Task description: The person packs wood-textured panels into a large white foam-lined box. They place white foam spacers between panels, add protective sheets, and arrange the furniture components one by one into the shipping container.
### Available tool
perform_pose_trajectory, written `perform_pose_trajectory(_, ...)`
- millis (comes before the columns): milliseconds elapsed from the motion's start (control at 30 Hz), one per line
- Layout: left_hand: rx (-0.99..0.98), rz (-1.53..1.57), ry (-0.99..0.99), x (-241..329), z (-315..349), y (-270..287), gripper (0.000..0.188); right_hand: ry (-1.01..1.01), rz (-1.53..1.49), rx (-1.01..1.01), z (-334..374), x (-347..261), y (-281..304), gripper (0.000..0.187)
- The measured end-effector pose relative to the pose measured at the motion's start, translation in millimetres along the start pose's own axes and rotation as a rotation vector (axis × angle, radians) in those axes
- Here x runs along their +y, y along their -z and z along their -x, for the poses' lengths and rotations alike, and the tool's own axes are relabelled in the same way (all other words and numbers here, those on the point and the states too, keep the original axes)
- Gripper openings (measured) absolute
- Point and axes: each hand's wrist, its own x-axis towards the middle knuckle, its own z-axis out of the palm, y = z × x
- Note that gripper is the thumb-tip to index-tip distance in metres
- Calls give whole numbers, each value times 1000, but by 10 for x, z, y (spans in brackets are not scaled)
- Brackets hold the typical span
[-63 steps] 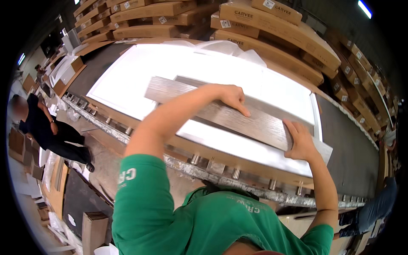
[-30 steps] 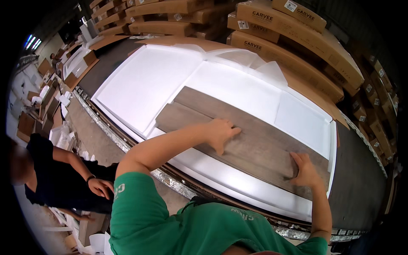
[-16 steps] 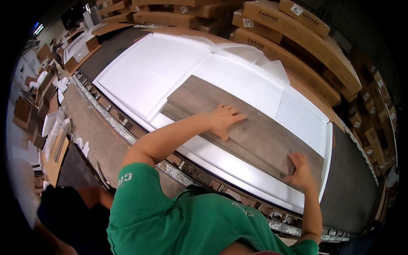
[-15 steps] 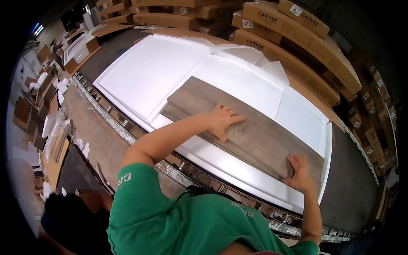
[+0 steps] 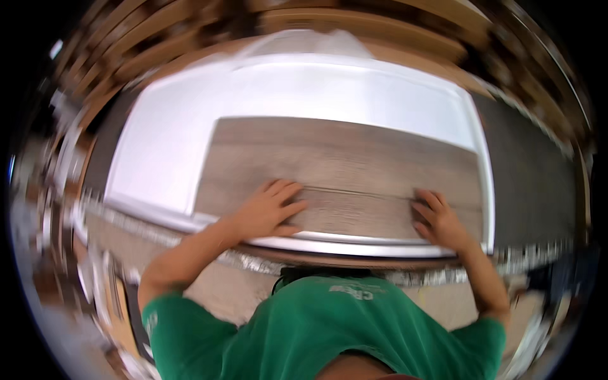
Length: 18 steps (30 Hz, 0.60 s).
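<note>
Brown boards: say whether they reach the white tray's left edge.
No, bare white tray shows between the brown boards and the tray's left edge.

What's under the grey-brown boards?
A white tray shows around the boards, so they seem to lie in it. Whatever is directly beneath is covered; the left hand and right hand hide parts of their top.

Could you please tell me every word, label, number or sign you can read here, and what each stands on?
Green shirt, chest: pale lettering, partly readable; I won't copy the wording.
Green shirt, sleeve: a pale mark, too blurred to read.
Cardboard boxes at the back: too blurred to read anything.
Grey-brown boards under the hands: no writing that I can see.
</note>
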Motion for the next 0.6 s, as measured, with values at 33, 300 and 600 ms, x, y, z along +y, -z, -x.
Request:
perform_pose_trajectory(33,-28,-80,0,24,14,9,47,-30,-39,-22,-11,7,28,51)
perform_pose_trajectory(300,-146,-187,-51,58,-62,-154,53,-134,91,-50,175,191,-39,68)
perform_pose_trajectory(600,-143,49,-39,-164,23,-183,48,-439,178,-66,236,279,-58,74)
